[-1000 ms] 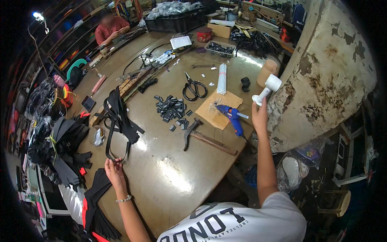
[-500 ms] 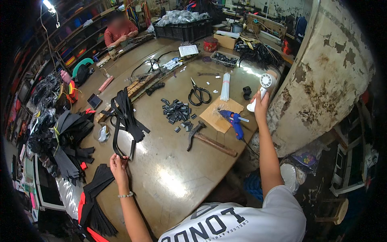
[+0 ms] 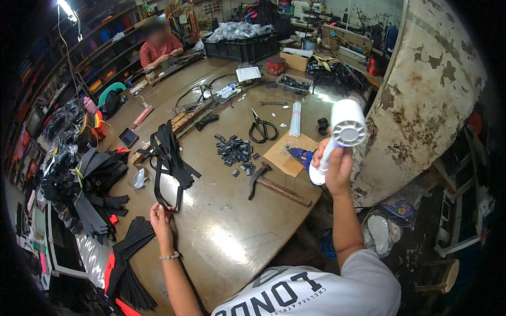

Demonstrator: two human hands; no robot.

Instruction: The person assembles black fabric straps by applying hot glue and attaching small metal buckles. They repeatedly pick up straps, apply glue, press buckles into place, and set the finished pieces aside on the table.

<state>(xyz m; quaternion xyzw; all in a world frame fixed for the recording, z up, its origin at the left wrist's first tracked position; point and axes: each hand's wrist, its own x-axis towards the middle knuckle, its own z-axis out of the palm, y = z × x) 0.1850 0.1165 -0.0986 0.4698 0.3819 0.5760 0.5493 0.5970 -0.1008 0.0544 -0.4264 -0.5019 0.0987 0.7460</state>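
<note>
My right hand (image 3: 339, 171) grips the handle of a white handheld fan (image 3: 348, 126), raised over the table's right edge. Its round grille faces me. Partly hidden behind that hand, a blue glue gun (image 3: 300, 155) lies on a piece of cardboard (image 3: 282, 162). With thumb and fingers, my left hand (image 3: 161, 218) pinches the looped end of a black strap (image 3: 157, 181). That strap runs up to a bundle of black straps (image 3: 169, 152) on the table. Between my hands are a pile of small black plastic pieces (image 3: 234, 149) and a hammer (image 3: 279, 189) with a wooden handle.
Black-handled scissors (image 3: 262, 129) and a bundle of white glue sticks (image 3: 295, 121) lie farther back. More black straps (image 3: 132, 263) lie at the left edge. A person in a red striped shirt (image 3: 158, 52) sits across the table (image 3: 226, 221), near a black crate (image 3: 240, 48). A peeling wall (image 3: 421, 105) stands at right.
My right hand has brought the fan closer and slightly left, tilting its grille toward me; it now covers part of the glue gun. My left hand keeps its pinch on the strap.
</note>
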